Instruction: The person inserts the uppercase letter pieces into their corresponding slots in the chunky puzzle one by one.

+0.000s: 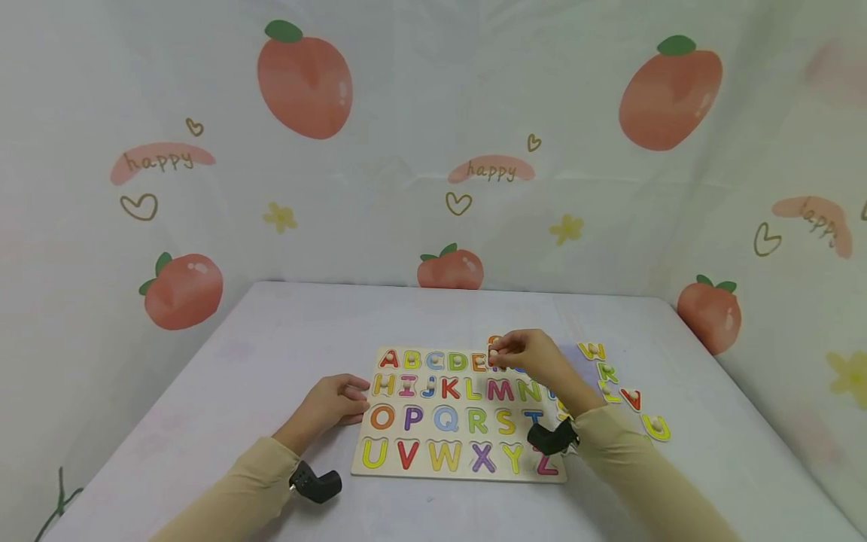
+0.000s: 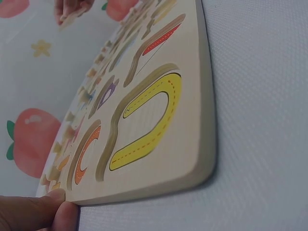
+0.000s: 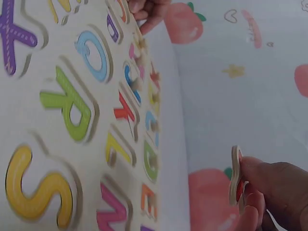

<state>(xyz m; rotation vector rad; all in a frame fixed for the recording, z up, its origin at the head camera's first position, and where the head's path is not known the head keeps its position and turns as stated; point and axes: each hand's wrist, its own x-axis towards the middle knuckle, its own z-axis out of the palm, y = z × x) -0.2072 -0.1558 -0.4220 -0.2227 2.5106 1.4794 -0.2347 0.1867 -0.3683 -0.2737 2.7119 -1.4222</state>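
Your right hand (image 1: 531,354) has its thumb and fingers closed together on a letter piece (image 3: 235,177), which sits at the fingertips, raised and turned nearly edge-on in the right wrist view; red shows on its face, but you cannot tell which letter it is. Below that hand lies the far edge of the alphabet board (image 2: 188,144), with the knobbed E piece (image 1: 479,361) just left of your fingertips and the knobbed A piece (image 1: 389,359) farther left along the same row. Your left hand (image 1: 332,403) is at the board's left side, its fingers relaxed and slightly apart, fingertips touching the edge. To the right of your right hand, on the bench (image 1: 460,312), lie the yellow W (image 1: 592,351) and green R (image 1: 607,372), with the red V (image 1: 631,399) and yellow U (image 1: 655,427) farther right and nearer you.
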